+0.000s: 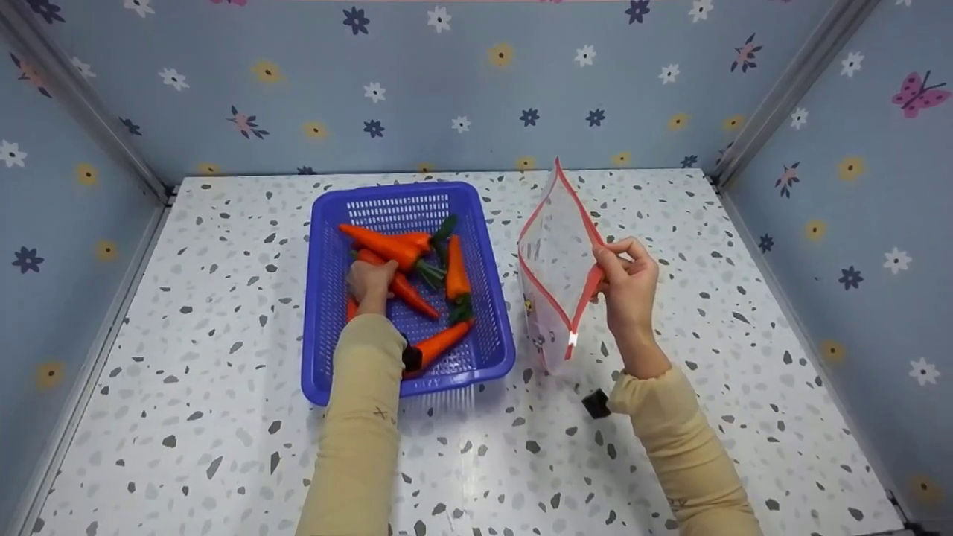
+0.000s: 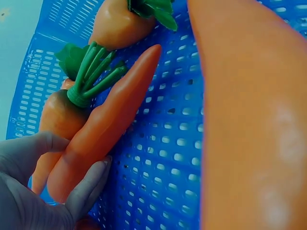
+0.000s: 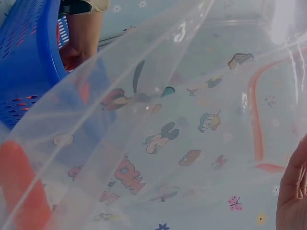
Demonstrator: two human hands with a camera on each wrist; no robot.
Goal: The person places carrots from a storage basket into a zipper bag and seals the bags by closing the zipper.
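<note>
Inside the blue basket (image 1: 316, 298), my left hand (image 1: 370, 281) holds a carrot (image 1: 413, 296) near its thick end. In the left wrist view, thumb and fingers lie on either side of that carrot (image 2: 108, 127). Leafy-topped carrots (image 1: 380, 246) lie around it, one close beside the fingers. To the basket's right, my right hand (image 1: 631, 286) pinches the red rim of a clear zip bag (image 1: 558, 246), its mouth spread apart. Cartoon prints cover the bag (image 3: 163, 139) in the right wrist view, where a rounded orange shape (image 3: 21, 187) shows at lower left.
The basket and bag stand side by side on a speckled white tabletop (image 1: 231, 447). Flower-patterned panels (image 1: 476, 89) enclose the back and both sides. A black strap end (image 1: 595, 403) hangs by the right sleeve. A large orange surface (image 2: 254, 120) fills the left wrist view's right side.
</note>
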